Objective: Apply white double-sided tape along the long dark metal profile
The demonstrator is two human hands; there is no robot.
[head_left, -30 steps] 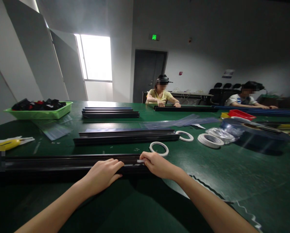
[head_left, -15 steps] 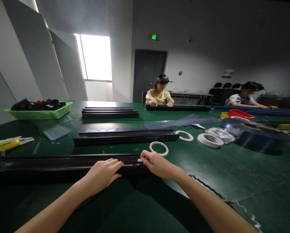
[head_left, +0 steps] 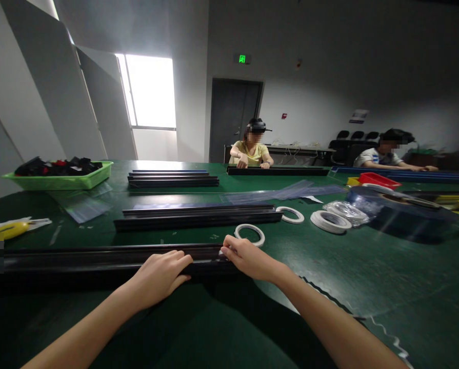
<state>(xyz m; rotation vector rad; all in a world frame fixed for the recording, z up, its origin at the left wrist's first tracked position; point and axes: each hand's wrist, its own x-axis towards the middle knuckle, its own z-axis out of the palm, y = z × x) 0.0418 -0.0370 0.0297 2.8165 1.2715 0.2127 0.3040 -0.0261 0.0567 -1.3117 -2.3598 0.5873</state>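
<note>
A long black channel (head_left: 79,261) lies across the near part of the green table (head_left: 367,277). My left hand (head_left: 162,277) is wrapped over its front edge, thumb at the front and fingers on top. At the channel's right end, my right hand (head_left: 244,256) pinches a small white piece (head_left: 222,251), mostly covered by the fingers. Just behind that hand lies a white tape ring (head_left: 250,234). Two more black profiles (head_left: 198,218) rest side by side farther back.
A green basket (head_left: 60,177) of black parts and a yellow-handled tool (head_left: 12,229) are at left. At right are tape rolls (head_left: 330,222), a large dark blue roll (head_left: 402,215) and a red tray (head_left: 379,180). Two people sit across the table, one handling a black profile (head_left: 277,171).
The view has shifted slightly. The white piece at my right fingertips shows less and looks tilted. My left hand keeps its hold on the channel.
</note>
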